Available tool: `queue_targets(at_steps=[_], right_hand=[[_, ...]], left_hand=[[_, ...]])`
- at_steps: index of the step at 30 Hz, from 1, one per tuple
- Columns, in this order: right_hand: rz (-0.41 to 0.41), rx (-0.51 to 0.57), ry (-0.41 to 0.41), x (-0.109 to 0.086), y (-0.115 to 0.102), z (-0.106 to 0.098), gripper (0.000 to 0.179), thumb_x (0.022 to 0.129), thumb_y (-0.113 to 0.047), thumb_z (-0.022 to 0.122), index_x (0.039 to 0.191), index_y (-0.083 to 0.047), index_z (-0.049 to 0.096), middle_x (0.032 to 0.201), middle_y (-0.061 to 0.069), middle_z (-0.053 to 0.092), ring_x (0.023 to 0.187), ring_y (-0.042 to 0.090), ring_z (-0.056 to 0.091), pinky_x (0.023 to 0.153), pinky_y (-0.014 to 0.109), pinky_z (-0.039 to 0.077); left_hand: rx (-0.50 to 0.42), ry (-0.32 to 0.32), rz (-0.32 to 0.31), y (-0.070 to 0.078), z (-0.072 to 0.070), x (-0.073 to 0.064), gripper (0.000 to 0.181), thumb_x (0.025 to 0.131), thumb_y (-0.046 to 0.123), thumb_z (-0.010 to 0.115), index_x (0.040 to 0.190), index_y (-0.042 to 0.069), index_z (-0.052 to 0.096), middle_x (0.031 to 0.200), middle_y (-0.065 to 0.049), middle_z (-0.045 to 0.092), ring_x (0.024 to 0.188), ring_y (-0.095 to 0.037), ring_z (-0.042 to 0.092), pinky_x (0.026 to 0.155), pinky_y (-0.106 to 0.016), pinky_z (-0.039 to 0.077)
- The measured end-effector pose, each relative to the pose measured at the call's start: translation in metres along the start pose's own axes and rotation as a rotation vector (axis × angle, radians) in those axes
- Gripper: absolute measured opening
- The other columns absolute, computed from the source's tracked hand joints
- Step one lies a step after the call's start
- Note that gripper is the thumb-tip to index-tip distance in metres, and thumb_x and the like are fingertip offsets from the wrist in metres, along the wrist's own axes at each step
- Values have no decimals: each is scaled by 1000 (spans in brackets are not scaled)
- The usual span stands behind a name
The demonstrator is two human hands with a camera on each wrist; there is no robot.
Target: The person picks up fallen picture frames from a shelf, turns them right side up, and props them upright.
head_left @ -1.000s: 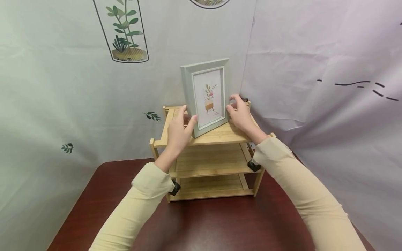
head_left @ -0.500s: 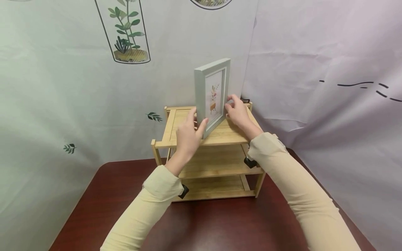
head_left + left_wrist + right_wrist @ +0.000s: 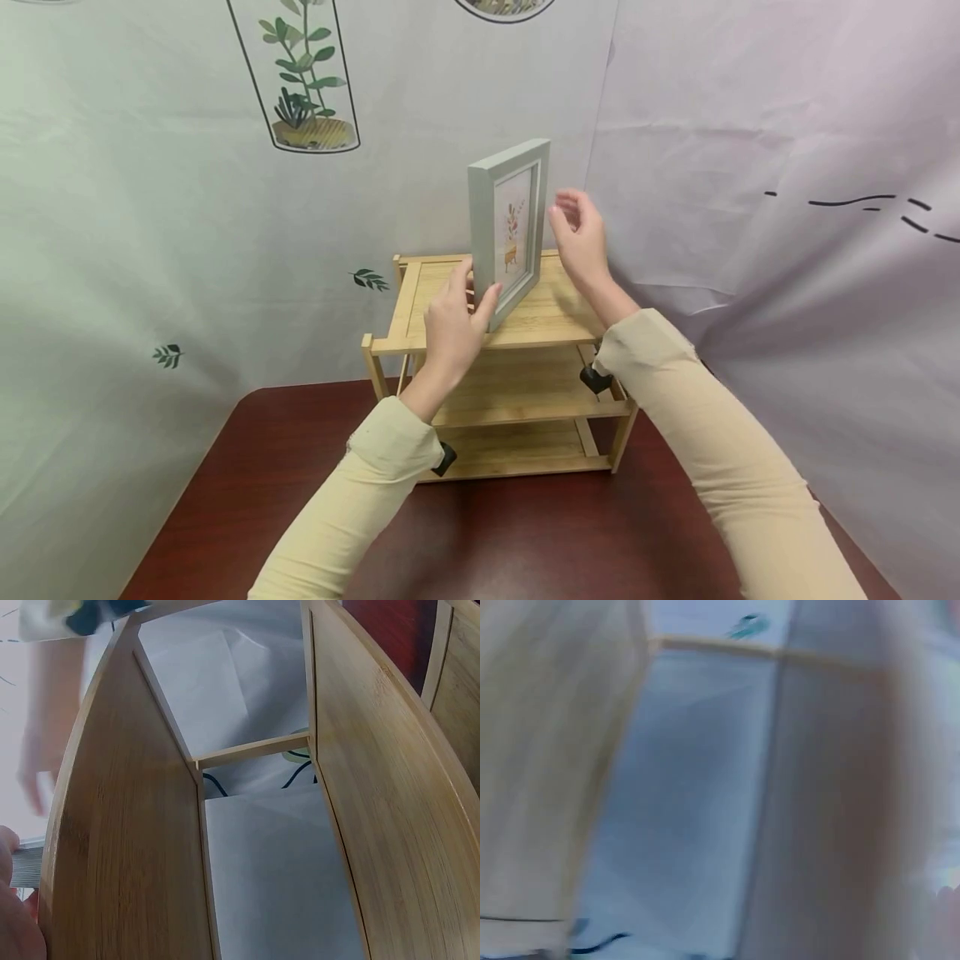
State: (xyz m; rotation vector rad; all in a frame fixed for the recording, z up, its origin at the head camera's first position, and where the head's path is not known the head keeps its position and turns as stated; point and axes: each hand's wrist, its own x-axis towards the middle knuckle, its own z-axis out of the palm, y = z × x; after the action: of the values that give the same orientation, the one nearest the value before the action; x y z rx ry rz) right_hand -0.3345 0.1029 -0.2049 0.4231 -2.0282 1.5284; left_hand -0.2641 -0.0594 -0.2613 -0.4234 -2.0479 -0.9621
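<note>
A pale grey-green picture frame (image 3: 510, 233) stands upright on the top board of a wooden three-tier shelf (image 3: 427, 304), turned so its left side edge faces the head camera. Inside it is a print of a potted plant. My left hand (image 3: 453, 321) grips the frame's lower left edge, thumb at the front and fingers behind. My right hand (image 3: 581, 242) is raised just right of the frame, apart from it, with fingers loosely bent and nothing held. In the left wrist view, part of the frame (image 3: 27, 866) shows beside my fingers (image 3: 19, 922); the right wrist view is blurred.
The shelf's middle board (image 3: 525, 383) and bottom board (image 3: 517, 446) lie below my hands. The shelf stands on a dark red table (image 3: 495, 533). White cloth (image 3: 225, 233) with printed plants hangs close behind and at both sides.
The frame has swung round, its left edge moving right and toward the camera with my left hand. My right hand has come off the frame's right edge and risen.
</note>
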Motion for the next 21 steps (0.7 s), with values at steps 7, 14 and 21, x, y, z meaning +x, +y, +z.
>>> queue_targets(at_steps=[7,14,21], right_hand=[[-247,-126,-84,1,-59,-3,55,80,-33,60,130,-19,42,143,-5,26,132,2,18,108,30,15],[-401,-419,-229,2,-82,8,65,75,-43,65,130,-17,43,146,2,24,136,14,12,110,34,8],[-467,-475,-220,2,-83,15,59,76,-40,65,124,-12,49,134,7,42,132,19,25,109,31,13]], left_hand=[[-5,7,7,-1,0,-1,35,85,26,57,115,8,49,85,-10,66,66,-15,62,56,-22,51],[-7,5,18,-2,0,-2,35,86,26,57,114,8,49,85,-11,65,68,-17,63,57,-23,51],[-44,-15,21,-4,-1,-1,35,85,25,58,115,8,50,88,-12,65,70,-17,63,58,-22,51]])
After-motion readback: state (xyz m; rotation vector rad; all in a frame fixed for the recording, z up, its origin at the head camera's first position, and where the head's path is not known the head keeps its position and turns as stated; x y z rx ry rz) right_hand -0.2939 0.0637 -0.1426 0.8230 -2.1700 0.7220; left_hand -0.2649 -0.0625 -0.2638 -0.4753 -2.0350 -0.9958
